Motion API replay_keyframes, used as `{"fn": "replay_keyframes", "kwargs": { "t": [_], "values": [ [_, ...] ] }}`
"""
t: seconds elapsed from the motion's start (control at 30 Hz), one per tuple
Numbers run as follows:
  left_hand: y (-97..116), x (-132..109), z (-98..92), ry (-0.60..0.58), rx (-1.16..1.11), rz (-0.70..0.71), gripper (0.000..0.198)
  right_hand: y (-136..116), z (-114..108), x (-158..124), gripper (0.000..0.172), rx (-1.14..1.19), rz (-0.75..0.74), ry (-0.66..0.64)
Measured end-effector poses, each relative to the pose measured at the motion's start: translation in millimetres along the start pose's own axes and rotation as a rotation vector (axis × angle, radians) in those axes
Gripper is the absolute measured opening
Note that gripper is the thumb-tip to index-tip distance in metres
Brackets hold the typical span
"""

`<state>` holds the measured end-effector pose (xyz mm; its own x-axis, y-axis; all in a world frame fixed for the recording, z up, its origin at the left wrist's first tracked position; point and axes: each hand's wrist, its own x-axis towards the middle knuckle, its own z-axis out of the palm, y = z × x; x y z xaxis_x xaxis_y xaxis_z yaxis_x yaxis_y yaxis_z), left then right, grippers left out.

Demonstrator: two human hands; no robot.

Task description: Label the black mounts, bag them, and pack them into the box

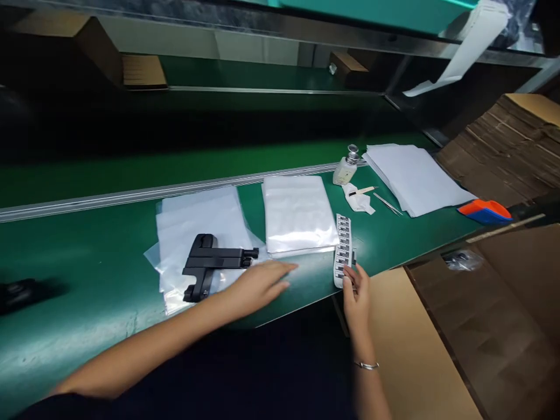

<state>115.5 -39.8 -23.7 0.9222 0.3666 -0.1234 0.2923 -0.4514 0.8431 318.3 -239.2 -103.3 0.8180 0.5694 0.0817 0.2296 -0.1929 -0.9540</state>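
Note:
My left hand point(258, 283) lies flat with fingers stretched out on the green table point(87, 315), its fingertips at the near edge of a stack of clear plastic bags point(300, 213). Just left of it a black plastic part point(210, 265) rests on another pile of clear bags point(192, 230). My right hand point(356, 291) pinches the near end of a white strip of barcode labels point(342, 245) at the table's front edge.
A small bottle point(345, 166), a white cloth point(359, 198), tweezers point(387, 204) and a stack of white sheets point(411, 175) lie at the right. An orange and blue tool point(485, 211) sits by cardboard boxes point(503, 326). A dark object point(17, 291) lies far left.

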Motion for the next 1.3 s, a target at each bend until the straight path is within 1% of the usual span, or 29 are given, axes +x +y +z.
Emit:
{"fn": "replay_keyframes", "kwargs": {
  "t": [0.07, 0.1, 0.13, 0.17, 0.2, 0.23, 0.27, 0.3, 0.37, 0.4, 0.43, 0.47, 0.5, 0.53, 0.6, 0.67, 0.83, 1.3],
  "values": [
    [-27, -29, -46.2, 0.237, 0.146, -0.084, 0.043, -9, -3, 2, 0.048, -0.044, -0.065, 0.100],
    [-43, -45, -64.9, 0.327, 0.211, -0.147, 0.045, -16, -4, 3, 0.043, -0.078, -0.127, 0.166],
    [-58, -59, -78.9, 0.371, 0.259, -0.191, 0.046, -25, -3, 6, 0.036, -0.101, -0.200, 0.226],
    [-73, -73, -87.3, 0.370, 0.279, -0.216, 0.049, -35, 0, 9, 0.028, -0.092, -0.254, 0.259],
    [-86, -84, -90.2, 0.356, 0.274, -0.228, 0.051, -45, 6, 12, 0.020, -0.046, -0.280, 0.260],
    [-96, -92, -87.9, 0.341, 0.257, -0.226, 0.054, -55, 16, 14, 0.016, 0.027, -0.273, 0.218],
    [-102, -97, -81.3, 0.341, 0.239, -0.221, 0.055, -64, 30, 16, 0.016, 0.105, -0.240, 0.135],
    [-105, -100, -71.7, 0.357, 0.231, -0.216, 0.056, -73, 46, 17, 0.018, 0.165, -0.203, 0.020],
    [-103, -97, -49.0, 0.408, 0.253, -0.218, 0.053, -88, 86, 14, 0.022, 0.181, -0.160, -0.256],
    [-99, -95, -38.3, 0.426, 0.274, -0.225, 0.052, -94, 106, 10, 0.022, 0.145, -0.155, -0.386],
    [-94, -92, -29.1, 0.432, 0.290, -0.236, 0.050, -99, 125, 7, 0.022, 0.106, -0.153, -0.488],
    [-89, -90, -22.0, 0.431, 0.300, -0.246, 0.050, -103, 143, 3, 0.022, 0.072, -0.147, -0.563],
    [-84, -89, -17.1, 0.427, 0.302, -0.256, 0.051, -105, 158, 0, 0.022, 0.040, -0.140, -0.611],
    [-80, -88, -14.1, 0.424, 0.297, -0.265, 0.052, -106, 170, -2, 0.022, 0.010, -0.133, -0.637],
    [-76, -89, -12.3, 0.424, 0.281, -0.275, 0.052, -104, 184, -5, 0.022, -0.046, -0.130, -0.660],
    [-75, -90, -13.0, 0.428, 0.268, -0.269, 0.052, -101, 189, -5, 0.021, -0.090, -0.142, -0.665],
    [-77, -92, -12.4, 0.456, 0.265, -0.237, 0.051, -96, 189, -4, 0.020, -0.154, -0.161, -0.662],
    [-79, -92, -12.1, 0.485, 0.265, -0.198, 0.051, -103, 188, -4, 0.020, -0.219, -0.149, -0.698]
  ]
}}
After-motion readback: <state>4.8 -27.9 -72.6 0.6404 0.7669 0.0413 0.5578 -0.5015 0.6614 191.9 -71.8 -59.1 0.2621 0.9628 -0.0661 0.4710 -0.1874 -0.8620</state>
